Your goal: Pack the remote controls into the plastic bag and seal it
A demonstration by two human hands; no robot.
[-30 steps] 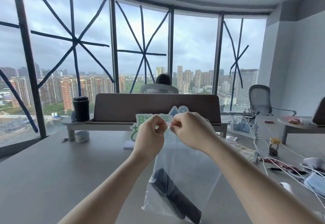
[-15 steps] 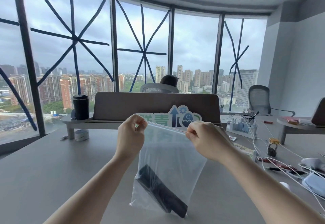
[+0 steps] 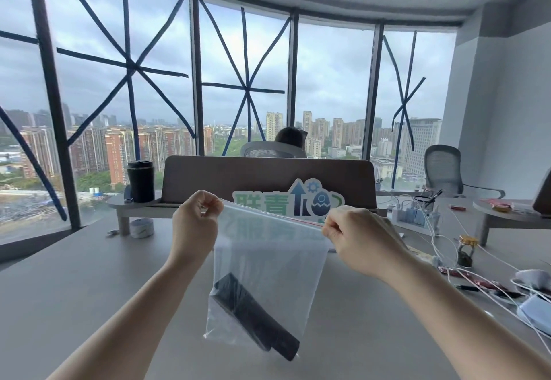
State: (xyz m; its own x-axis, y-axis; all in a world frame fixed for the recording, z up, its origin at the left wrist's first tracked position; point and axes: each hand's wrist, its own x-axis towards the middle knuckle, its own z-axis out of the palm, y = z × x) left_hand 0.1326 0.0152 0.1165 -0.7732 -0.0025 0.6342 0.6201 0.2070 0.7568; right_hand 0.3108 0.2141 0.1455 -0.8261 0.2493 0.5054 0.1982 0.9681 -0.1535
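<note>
Left hand (image 3: pixel 195 224) and right hand (image 3: pixel 354 235) pinching bag (image 3: pixel 268 263) top corners. Remotes (image 3: pixel 256 315) slumped low; partly pressed zip may reopen.

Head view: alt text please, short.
Two bare hands, left hand and right hand, pinch the top corners of a clear plastic bag holding dark remote controls, above a grey table.

Taped curved windows (image 3: pixel 244 81), overcast skyline; grey desk (image 3: pixel 89 275); brown divider (image 3: pixel 238 174); mesh chair (image 3: pixel 444 168).
</note>
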